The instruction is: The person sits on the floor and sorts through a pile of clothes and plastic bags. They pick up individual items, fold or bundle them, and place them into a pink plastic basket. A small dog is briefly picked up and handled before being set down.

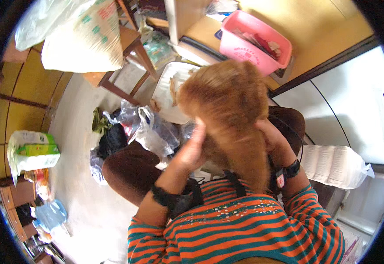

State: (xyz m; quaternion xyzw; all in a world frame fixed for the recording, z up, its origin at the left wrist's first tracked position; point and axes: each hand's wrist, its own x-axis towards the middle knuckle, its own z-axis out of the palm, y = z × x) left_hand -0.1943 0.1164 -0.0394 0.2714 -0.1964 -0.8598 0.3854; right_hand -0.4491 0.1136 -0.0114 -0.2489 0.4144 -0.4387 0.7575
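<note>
A brown furry bundle (225, 95), blurred, is held up in front of my chest. It may be a plush or fur piece; the picture does not settle which. My left hand (192, 148) presses against its left side with the thumb up. On the other side my right hand (272, 137) grips it, the fingers partly hidden by the fur. A long furry part (253, 161) hangs down towards my striped shirt (234, 224). Beyond the bundle, a white plastic tray (167, 110) with brown scraps on it lies on the floor.
A pink plastic basin (254, 43) with cloth pieces stands on a wooden surface. Plastic bags (155, 128) and dark cloth (112, 142) lie by my left knee. A stool (129, 43) bears a full white sack (86, 43). Wrapped paper rolls (330, 165) sit at right.
</note>
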